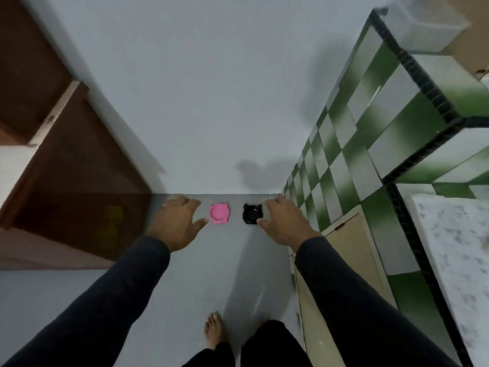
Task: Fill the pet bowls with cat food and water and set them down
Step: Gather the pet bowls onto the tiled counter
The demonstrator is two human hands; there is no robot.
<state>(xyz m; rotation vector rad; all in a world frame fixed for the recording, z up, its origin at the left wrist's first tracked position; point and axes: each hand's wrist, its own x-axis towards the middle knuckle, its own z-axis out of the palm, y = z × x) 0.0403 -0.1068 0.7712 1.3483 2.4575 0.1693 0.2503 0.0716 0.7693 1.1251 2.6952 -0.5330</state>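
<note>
Two cat-shaped pet bowls stand side by side on the grey floor at the foot of the white wall: a pink bowl (pixel 219 213) on the left and a black bowl (pixel 252 213) on the right. I cannot tell whether either holds anything. My left hand (pixel 178 222) is stretched out to the left of the pink bowl, fingers spread, holding nothing. My right hand (pixel 281 222) is spread the same way just right of the black bowl, its thumb overlapping the bowl's edge in the picture. Both hands appear to be above the floor.
A brown wooden door (pixel 68 181) stands on the left. A counter faced with green and white checked tiles (pixel 370 133) runs along the right, with a beige cabinet door (pixel 352 250) below and a speckled worktop (pixel 455 250). My bare foot (pixel 215 329) is on the floor.
</note>
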